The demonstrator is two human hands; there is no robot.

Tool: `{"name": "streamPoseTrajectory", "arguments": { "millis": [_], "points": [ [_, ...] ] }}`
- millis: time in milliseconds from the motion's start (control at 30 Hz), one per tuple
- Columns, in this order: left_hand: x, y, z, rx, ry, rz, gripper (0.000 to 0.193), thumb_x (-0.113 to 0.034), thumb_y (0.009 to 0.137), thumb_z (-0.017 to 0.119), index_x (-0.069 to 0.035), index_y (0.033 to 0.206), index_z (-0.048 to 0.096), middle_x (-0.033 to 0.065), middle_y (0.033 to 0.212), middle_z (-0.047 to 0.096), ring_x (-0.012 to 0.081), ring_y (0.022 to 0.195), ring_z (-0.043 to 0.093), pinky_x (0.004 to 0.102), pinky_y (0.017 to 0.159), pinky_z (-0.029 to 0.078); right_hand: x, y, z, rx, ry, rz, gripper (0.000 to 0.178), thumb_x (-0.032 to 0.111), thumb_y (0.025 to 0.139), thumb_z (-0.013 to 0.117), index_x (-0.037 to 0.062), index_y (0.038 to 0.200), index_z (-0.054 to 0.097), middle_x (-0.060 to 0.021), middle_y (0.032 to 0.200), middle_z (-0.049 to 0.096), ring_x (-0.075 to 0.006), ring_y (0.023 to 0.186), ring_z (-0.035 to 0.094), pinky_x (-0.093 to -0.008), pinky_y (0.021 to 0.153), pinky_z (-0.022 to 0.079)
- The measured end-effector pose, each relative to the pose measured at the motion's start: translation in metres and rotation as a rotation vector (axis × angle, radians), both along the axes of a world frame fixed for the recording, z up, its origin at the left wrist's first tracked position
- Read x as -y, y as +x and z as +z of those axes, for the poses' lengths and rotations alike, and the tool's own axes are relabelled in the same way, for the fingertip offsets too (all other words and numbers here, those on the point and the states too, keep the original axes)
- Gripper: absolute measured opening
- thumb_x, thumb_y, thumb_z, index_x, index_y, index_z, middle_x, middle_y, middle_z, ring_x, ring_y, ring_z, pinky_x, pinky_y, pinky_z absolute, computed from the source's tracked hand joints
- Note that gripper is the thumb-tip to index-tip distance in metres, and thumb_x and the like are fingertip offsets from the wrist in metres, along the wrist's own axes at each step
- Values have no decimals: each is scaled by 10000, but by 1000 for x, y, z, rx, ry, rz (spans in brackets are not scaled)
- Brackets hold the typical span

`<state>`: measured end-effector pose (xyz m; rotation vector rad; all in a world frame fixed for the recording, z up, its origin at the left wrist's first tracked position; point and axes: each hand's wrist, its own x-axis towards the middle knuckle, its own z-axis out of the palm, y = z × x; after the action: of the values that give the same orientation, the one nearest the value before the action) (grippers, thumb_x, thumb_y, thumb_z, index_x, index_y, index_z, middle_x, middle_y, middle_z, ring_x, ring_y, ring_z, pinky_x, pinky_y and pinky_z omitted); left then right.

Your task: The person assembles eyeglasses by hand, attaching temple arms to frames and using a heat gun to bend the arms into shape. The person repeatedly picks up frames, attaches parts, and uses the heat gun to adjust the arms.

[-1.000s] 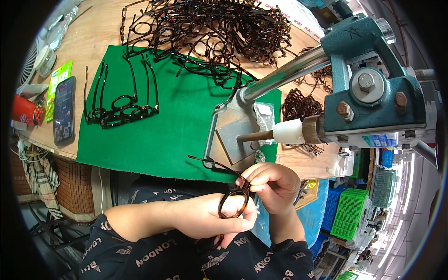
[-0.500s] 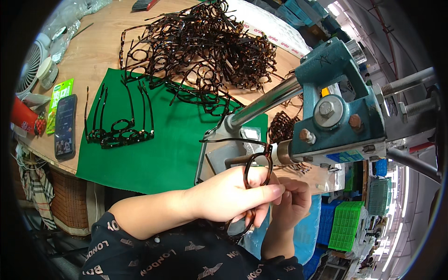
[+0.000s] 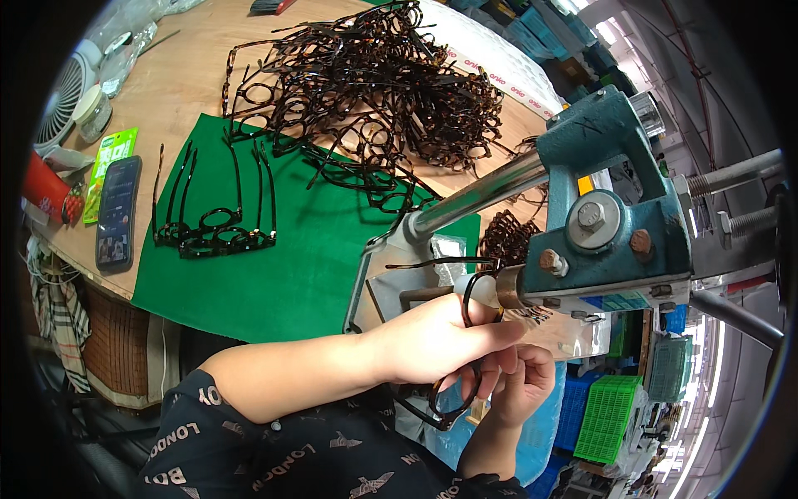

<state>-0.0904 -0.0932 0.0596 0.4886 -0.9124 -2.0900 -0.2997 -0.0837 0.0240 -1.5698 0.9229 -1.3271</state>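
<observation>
My left hand [image 3: 432, 337] is closed around a dark tortoiseshell eyeglass frame [image 3: 440, 262], one temple stretching out to the left. The frame's upper rim is beside the white round tip [image 3: 475, 290] of a teal press [image 3: 611, 224]; whether they touch, I cannot tell. My right hand [image 3: 525, 384] is close by, thumb and fingers pinched together near the left fingertips. Anything between the right fingers is hidden or too small to name. A few similar frames [image 3: 224, 241] lie with temples unfolded on a green mat [image 3: 291, 287].
A large tangled heap of tortoiseshell frames [image 3: 374, 91] covers the far part of the table, and a smaller pile of brown parts [image 3: 509, 239] is behind the press. A phone [image 3: 118, 214], a green packet [image 3: 104, 170] and a small fan [image 3: 66, 100] stand or lie at left. Crates [image 3: 608, 416] are at right.
My left hand and the eyeglass frame have moved right, closer to the press's white tip. My right hand stays near it, still pinched. The whole view has shifted slightly.
</observation>
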Motion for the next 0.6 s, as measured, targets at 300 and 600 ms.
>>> {"name": "streamPoseTrajectory", "arguments": {
  "millis": [300, 600],
  "points": [
    [0, -6, -1, -10, -32, 22, 395, -321, 954, 421, -10, 775, 584, 58, 606, 609, 46, 405, 478, 168, 380, 351, 6, 1, 12, -78, -85, -15, 72, 6, 851, 559, -36, 872, 504, -139, 786, 617, -169, 711, 594, -257, 681, 482],
    [-7, -22, -4, -96, 1, 111, 369, -325, 953, 421, -22, 809, 577, 62, 607, 605, 52, 429, 485, 177, 391, 349, 34, -11, 58, -130, -464, -136, 88, 8, 835, 542, -5, 919, 519, -130, 783, 586, -192, 704, 583, -298, 651, 497]
  ]
}}
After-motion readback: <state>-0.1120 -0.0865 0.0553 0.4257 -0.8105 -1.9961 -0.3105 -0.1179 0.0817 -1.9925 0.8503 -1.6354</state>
